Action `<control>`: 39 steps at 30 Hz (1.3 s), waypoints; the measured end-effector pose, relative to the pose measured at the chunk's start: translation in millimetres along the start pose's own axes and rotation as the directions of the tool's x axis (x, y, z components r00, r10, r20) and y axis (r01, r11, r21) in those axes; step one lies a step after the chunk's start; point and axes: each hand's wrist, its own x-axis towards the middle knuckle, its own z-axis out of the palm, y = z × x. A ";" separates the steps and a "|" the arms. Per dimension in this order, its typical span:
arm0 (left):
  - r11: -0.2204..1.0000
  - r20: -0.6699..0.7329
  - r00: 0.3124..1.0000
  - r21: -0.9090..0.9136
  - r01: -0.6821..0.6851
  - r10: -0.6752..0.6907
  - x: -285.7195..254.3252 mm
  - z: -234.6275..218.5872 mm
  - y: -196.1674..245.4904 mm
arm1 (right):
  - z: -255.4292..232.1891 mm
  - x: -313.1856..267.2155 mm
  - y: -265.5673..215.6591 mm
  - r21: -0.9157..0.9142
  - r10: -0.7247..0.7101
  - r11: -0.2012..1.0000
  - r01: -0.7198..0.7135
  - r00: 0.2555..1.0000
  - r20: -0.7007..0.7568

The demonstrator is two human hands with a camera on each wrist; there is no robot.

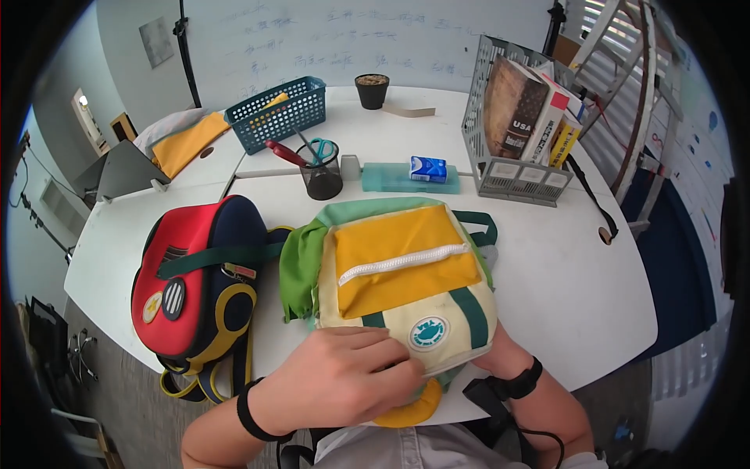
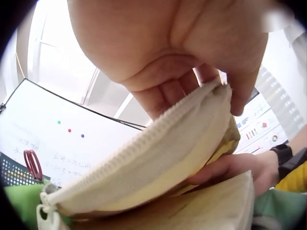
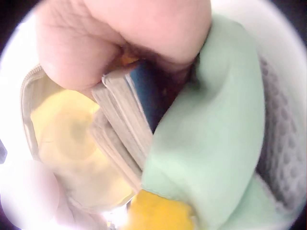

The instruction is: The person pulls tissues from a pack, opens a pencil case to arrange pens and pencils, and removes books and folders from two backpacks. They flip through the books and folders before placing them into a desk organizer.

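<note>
A cream, yellow and green backpack (image 1: 406, 273) lies on the white table, its zipped mouth toward me. My left hand (image 1: 344, 379) pinches the zippered edge (image 2: 158, 122) of the front panel and holds it lifted. On the other side my right hand (image 1: 504, 356) reaches into the mouth, its fingers hidden behind the panel in the head view. Inside the bag, the right wrist view shows several books (image 3: 125, 115), page edges outward and one with a blue cover; the right hand's thumb and fingers grip their near ends. The bag's yellow lining (image 3: 72, 124) shows beside them.
A red and navy backpack (image 1: 183, 273) stands at the left. Behind are a mesh pen cup (image 1: 322, 178), a teal case (image 1: 383, 178) with a blue packet (image 1: 428, 169), a teal basket (image 1: 277, 117), a plant pot (image 1: 372, 94) and a grey book rack (image 1: 519, 184).
</note>
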 end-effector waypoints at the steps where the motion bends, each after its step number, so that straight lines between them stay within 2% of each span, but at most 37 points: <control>1: 0.999 -0.017 0.999 -0.018 0.033 -0.033 -4.8 -1.7 -1.5 | -1.0 2.6 0.1 -0.106 -0.031 0.994 0.029 0.999 -0.019; 2: 0.999 -0.013 0.999 -0.016 0.041 -0.041 -11.0 -8.7 -2.6 | -4.7 1.6 -3.1 -0.100 -0.027 0.995 0.026 1.000 -0.014; 4: 0.940 -0.037 0.944 -0.109 0.323 -0.329 -31.0 -33.1 -6.8 | -12.1 -3.1 -22.3 -0.412 -0.083 0.902 0.130 0.988 0.130; 5: 0.917 -0.071 0.914 -0.057 0.396 -0.399 -46.0 -41.7 -13.7 | -8.1 -4.5 -45.1 -0.479 0.008 0.875 0.073 0.986 0.165; 6: 0.885 -0.114 0.879 -0.010 0.465 -0.463 -62.2 -47.4 -19.7 | -2.5 -12.1 -59.8 -0.476 0.009 0.876 0.076 0.985 0.174; 7: 0.756 -0.052 0.754 -0.070 0.651 -0.654 -76.2 -49.2 -19.4 | 2.6 -19.5 -72.8 -0.578 0.059 0.815 0.045 0.985 0.160; 8: 0.752 -0.054 0.751 -0.070 0.655 -0.659 -79.5 -45.0 -18.8 | 7.2 -25.0 -80.6 -0.673 0.106 0.740 0.014 0.985 0.137; 9: 0.696 -0.021 0.697 -0.089 0.712 -0.716 -80.7 -39.1 -18.3 | 12.1 -29.7 -81.6 -0.667 0.078 0.745 -0.007 0.994 0.078; 10: 0.635 0.011 0.640 -0.108 0.765 -0.769 -83.0 -34.1 -20.0 | 10.8 -29.9 -77.2 -0.669 0.082 0.743 -0.005 0.993 0.084; 11: 0.678 0.066 0.686 -0.106 0.727 -0.725 -88.4 -29.0 -26.8 | 6.6 -28.8 -70.3 -0.689 0.058 0.724 -0.013 0.997 0.042; 13: 0.672 0.027 0.681 -0.139 0.728 -0.732 -88.9 -14.7 -37.7 | 0.7 -29.0 -58.4 -0.711 0.033 0.703 -0.015 0.999 0.012; 14: 0.672 -0.003 0.682 -0.171 0.721 -0.732 -85.7 -10.6 -39.9 | -1.6 -31.5 -53.3 -0.733 0.005 0.678 -0.041 0.999 -0.052; 15: 0.616 0.013 0.634 -0.224 0.755 -0.773 -82.1 -10.1 -40.9 | -2.6 -32.7 -51.3 -0.753 -0.028 0.655 -0.072 0.993 -0.119; 16: 0.616 0.012 0.635 -0.226 0.755 -0.773 -77.1 -11.1 -41.0 | -1.4 -32.5 -56.4 -0.754 -0.028 0.653 -0.072 0.993 -0.119; 18: 0.548 0.057 0.580 -0.266 0.793 -0.812 -68.3 -13.6 -38.8 | 3.1 -34.0 -72.9 -0.852 0.083 0.516 -0.089 0.995 -0.053; 19: 0.547 0.055 0.580 -0.270 0.793 -0.813 -67.7 -11.5 -39.0 | 5.8 -35.0 -76.0 -0.854 0.085 0.513 -0.088 0.995 -0.052; 21: 0.564 0.046 0.591 -0.247 0.788 -0.805 -66.9 -7.1 -40.1 | 11.2 -35.7 -79.9 -0.710 0.035 0.703 -0.042 0.999 -0.024; 22: 0.567 0.046 0.595 -0.249 0.785 -0.803 -64.5 -6.2 -39.6 | 8.5 -36.1 -75.3 -0.712 0.033 0.701 -0.042 0.999 -0.027; 24: 0.437 0.098 0.457 -0.170 0.883 -0.884 -61.1 -3.9 -38.5 | 0.2 -36.5 -58.7 -0.795 -0.009 0.604 -0.052 0.997 -0.072; 25: 0.437 0.100 0.457 -0.172 0.883 -0.884 -63.3 -0.5 -40.0 | -1.1 -37.5 -56.3 -0.796 -0.007 0.602 -0.054 0.997 -0.073; 27: 0.554 0.006 0.567 -0.204 0.807 -0.824 -71.3 8.3 -45.9 | -1.3 -36.3 -53.3 -0.695 0.001 0.718 -0.041 0.998 -0.057; 28: 0.551 0.005 0.563 -0.203 0.810 -0.826 -73.3 9.7 -47.0 | 0.3 -33.9 -54.3 -0.694 0.004 0.719 -0.039 0.999 -0.053; 30: 0.602 -0.052 0.609 -0.233 0.764 -0.792 -73.3 11.7 -48.3 | 3.5 -30.0 -58.8 -0.734 -0.038 0.677 0.055 0.998 0.040; 31: 0.605 -0.051 0.611 -0.232 0.762 -0.790 -73.0 12.0 -48.7 | 1.3 -29.1 -53.3 -0.734 -0.040 0.677 0.055 0.998 0.038; 33: 0.658 -0.105 0.652 -0.207 0.724 -0.751 -75.1 12.3 -49.0 | -3.9 -26.7 -35.3 -0.819 -0.160 0.566 0.096 0.987 0.006; 37: 0.658 -0.192 0.631 -0.149 0.738 -0.752 -71.4 1.8 -35.1 | 0.0 -21.0 -39.3 -0.798 -0.157 0.590 0.120 0.987 0.032; 39: 0.739 -0.278 0.718 0.037 0.672 -0.639 -83.8 0.1 -30.3 | 2.2 -23.6 -49.0 -0.830 -0.208 0.537 0.149 0.977 0.041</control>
